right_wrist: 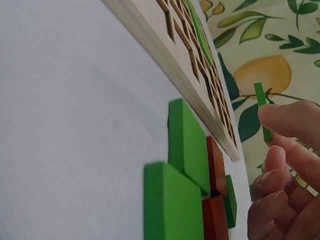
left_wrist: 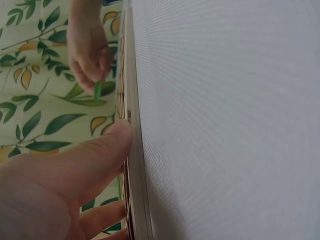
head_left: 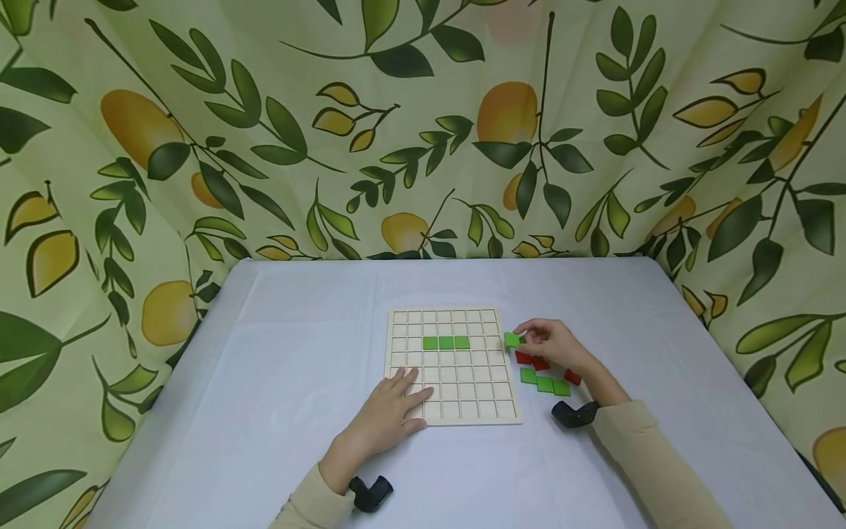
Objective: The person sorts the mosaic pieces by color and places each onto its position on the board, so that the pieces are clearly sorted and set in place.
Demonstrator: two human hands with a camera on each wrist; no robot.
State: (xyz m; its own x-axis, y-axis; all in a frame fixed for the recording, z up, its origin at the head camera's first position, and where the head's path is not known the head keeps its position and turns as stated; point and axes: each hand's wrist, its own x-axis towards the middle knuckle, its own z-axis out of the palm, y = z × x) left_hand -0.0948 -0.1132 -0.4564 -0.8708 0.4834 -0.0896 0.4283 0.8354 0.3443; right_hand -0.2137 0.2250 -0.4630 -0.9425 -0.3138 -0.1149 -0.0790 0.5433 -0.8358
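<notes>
My right hand (head_left: 551,344) pinches a small square green tile (right_wrist: 260,95) between thumb and fingers, held up near the right edge of a pale wooden grid board (head_left: 472,393). With fingers spread, my left hand (head_left: 386,411) rests on the board's lower left part, its thumb (left_wrist: 107,145) at the near edge. Three green tiles (head_left: 446,342) sit side by side in one row of the grid, in its upper half. Below my right hand, loose red tiles (head_left: 523,358) and green tiles (head_left: 545,384) lie beside the board, some partly hidden by the hand.
A white cloth (head_left: 297,330) covers the table under the board. Behind and at both sides hangs a curtain (head_left: 423,176) printed with leaves and orange fruit. A black wrist device (head_left: 575,414) sits at the right wrist, another (head_left: 371,494) at the left.
</notes>
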